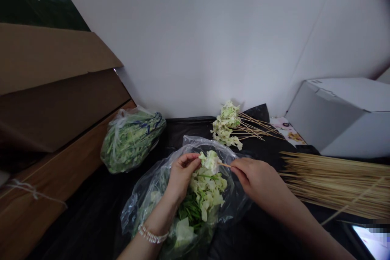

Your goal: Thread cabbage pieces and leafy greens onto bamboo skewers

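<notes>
My right hand (257,176) is closed round a thin wooden skewer (224,165), which points left. Pale green cabbage leaves (211,161) are bunched on its far end. My left hand (182,174) has thumb and fingertips pinched at the left edge of these leaves. Directly below both hands lies an opened clear plastic bag (138,195) holding loose cabbage pieces (210,193) and dark green stems (189,207). Behind the bag, a pile of cabbage skewers (227,124) rests with the sticks pointing right.
A tied bag of leafy greens (131,142) sits at the left, beside a cardboard box (55,105). Many bare skewers (335,183) lie at the right, near a white box (344,113) and a lit screen (368,241). Black plastic sheeting (91,211) covers the table against a wall.
</notes>
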Demonstrator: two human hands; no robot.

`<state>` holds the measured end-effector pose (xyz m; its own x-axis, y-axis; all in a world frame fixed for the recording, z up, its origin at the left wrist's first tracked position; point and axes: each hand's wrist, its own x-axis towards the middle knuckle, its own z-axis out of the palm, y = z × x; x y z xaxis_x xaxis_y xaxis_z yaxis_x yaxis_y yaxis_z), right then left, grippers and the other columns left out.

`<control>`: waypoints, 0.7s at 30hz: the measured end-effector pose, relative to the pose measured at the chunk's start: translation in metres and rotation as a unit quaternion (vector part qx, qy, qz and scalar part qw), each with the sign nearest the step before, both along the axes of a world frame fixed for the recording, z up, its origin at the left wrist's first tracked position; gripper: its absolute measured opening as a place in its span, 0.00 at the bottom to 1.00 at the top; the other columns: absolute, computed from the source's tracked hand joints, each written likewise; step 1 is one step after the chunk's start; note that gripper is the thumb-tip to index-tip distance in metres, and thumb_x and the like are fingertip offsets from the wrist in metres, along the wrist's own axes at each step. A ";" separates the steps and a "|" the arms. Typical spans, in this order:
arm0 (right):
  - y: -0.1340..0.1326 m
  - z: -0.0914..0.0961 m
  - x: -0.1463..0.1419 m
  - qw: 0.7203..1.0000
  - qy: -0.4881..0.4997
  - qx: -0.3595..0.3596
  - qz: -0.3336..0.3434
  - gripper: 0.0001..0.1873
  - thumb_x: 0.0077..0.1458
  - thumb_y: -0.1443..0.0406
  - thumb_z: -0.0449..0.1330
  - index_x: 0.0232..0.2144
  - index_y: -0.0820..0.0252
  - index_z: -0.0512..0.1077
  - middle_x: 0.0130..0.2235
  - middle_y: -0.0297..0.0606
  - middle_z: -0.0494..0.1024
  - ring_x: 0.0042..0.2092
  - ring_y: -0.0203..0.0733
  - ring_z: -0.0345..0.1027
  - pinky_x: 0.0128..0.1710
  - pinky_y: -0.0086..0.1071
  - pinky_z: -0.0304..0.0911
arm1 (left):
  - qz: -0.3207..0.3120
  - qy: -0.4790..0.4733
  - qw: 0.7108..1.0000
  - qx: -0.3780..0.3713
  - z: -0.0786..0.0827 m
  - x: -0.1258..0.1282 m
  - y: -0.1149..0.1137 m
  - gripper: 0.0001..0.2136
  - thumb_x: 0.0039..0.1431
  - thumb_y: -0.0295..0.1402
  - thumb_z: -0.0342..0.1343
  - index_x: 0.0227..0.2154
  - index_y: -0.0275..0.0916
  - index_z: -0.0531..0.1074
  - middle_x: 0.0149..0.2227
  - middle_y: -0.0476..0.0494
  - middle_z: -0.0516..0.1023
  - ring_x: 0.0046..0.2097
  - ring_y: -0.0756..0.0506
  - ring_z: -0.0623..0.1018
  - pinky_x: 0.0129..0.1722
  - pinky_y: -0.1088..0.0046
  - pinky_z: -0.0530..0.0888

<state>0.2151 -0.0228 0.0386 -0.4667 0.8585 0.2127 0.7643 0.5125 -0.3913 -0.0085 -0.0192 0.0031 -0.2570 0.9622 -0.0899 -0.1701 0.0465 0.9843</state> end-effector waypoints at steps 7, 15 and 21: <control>-0.005 0.000 -0.006 1.000 -0.012 0.015 -0.014 0.17 0.66 0.64 0.46 0.35 0.56 0.75 0.31 0.40 0.78 0.36 0.42 0.72 0.34 0.31 0.59 | 0.000 -0.018 1.000 -0.009 -0.001 -0.001 0.001 0.13 0.37 0.36 0.73 0.28 0.38 0.81 0.29 0.47 0.80 0.29 0.51 0.76 0.35 0.75 0.74; -0.007 0.001 -0.013 0.997 -0.067 -0.012 -0.022 0.15 0.66 0.67 0.46 0.33 0.59 0.72 0.33 0.41 0.78 0.37 0.44 0.72 0.35 0.33 0.57 | -0.012 0.017 1.000 -0.012 -0.002 -0.001 0.000 0.11 0.40 0.36 0.71 0.29 0.39 0.82 0.29 0.47 0.82 0.30 0.50 0.77 0.34 0.75 0.73; -0.001 -0.003 -0.011 0.999 -0.030 -0.025 -0.012 0.15 0.66 0.66 0.47 0.33 0.58 0.73 0.34 0.40 0.78 0.37 0.43 0.72 0.36 0.33 0.58 | -0.085 0.042 0.995 -0.008 -0.002 0.001 -0.002 0.14 0.45 0.38 0.69 0.35 0.38 0.82 0.33 0.44 0.83 0.33 0.47 0.78 0.38 0.73 0.74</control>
